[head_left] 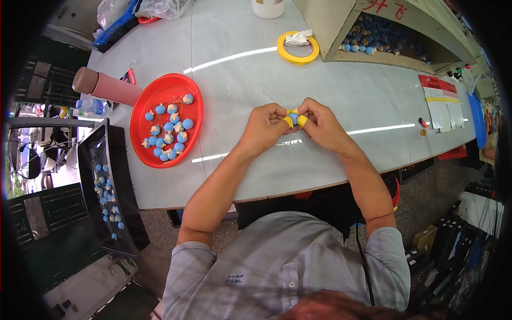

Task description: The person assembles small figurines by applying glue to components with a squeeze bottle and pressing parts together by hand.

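Over the middle of the table, my left hand (265, 127) and my right hand (322, 127) meet with fingers pinched together. Between their fingertips is a small round blue piece (294, 118), mostly covered by the fingers. Yellow wraps, like tape or finger covers, sit on the thumbs and index fingertips of both hands. To the left stands a red round tray (197, 121) holding several similar blue balls with cream-coloured parts (169, 127). My forearms come up from the table's front edge.
A pink bottle (114, 88) leans near the red tray. Farther left, a black bin (125, 213) contains more blue pieces. Yellow tape roll (284, 55) and a white tub (268, 7) lie at the back. A cabinet (325, 32) full of blue pieces stands back right; papers (441, 109) lie right.
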### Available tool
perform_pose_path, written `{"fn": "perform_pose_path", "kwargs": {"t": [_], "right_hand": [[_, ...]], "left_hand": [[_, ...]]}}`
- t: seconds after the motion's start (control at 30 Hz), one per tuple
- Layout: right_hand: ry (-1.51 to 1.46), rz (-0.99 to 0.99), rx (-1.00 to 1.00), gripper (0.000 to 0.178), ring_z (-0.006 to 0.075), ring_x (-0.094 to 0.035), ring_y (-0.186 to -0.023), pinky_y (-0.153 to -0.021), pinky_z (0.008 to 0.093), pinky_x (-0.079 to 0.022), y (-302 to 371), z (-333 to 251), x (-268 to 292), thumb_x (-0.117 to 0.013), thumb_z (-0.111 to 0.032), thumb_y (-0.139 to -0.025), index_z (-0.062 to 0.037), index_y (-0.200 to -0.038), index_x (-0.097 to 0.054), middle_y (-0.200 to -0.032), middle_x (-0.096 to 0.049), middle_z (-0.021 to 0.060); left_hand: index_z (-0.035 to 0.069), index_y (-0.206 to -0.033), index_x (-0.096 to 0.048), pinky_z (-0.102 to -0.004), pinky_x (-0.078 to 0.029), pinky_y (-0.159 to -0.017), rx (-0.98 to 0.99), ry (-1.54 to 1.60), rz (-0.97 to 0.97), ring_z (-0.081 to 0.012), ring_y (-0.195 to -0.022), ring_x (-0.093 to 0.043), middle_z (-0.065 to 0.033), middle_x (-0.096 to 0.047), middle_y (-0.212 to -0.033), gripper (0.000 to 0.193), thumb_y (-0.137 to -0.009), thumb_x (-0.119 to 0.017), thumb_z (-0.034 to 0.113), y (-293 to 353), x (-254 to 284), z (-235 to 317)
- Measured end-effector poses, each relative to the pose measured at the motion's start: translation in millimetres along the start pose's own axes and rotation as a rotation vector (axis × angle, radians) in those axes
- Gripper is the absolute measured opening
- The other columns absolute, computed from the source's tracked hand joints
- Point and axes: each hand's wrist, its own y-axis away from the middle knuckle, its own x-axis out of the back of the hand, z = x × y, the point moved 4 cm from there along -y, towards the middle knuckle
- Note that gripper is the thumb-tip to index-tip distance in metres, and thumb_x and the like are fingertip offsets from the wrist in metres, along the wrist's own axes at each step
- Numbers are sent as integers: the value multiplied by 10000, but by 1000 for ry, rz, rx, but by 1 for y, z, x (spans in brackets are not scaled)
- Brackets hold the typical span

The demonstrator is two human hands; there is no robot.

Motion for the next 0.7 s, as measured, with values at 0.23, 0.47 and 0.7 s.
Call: {"fn": "perform_pose_path", "kwargs": {"t": [0.23, 0.47, 0.7], "right_hand": [[-8, 11, -30, 134, 53, -482, -639, -543, 222, -393, 0, 0, -1, -474, 72, -844, 5, -956, -504, -791, -559, 31], [-11, 20, -34, 135, 56, -484, -622, -532, 228, -397, 0, 0, -1, -476, 72, -846, 4, -959, -504, -784, -562, 32], [-23, 33, -14, 128, 56, -490, -618, -530, 228, -397, 0, 0, -1, -480, 68, -853, -1, -956, -510, -771, -563, 27]], "left_hand": [[-96, -988, -573, -263, -582, -783, -15, -8, 20, -241, -904, -692, -175, -638, -1012, 114, -881, -545, -69, 0, 0, -3], [-98, -989, -570, -265, -581, -789, -34, 5, 18, -248, -906, -691, -180, -636, -1015, 115, -881, -547, -65, -1, 1, -4], [-106, -998, -573, -273, -582, -799, -39, 0, 26, -248, -913, -689, -179, -637, -1013, 138, -871, -524, -83, 0, 0, -2]]}}
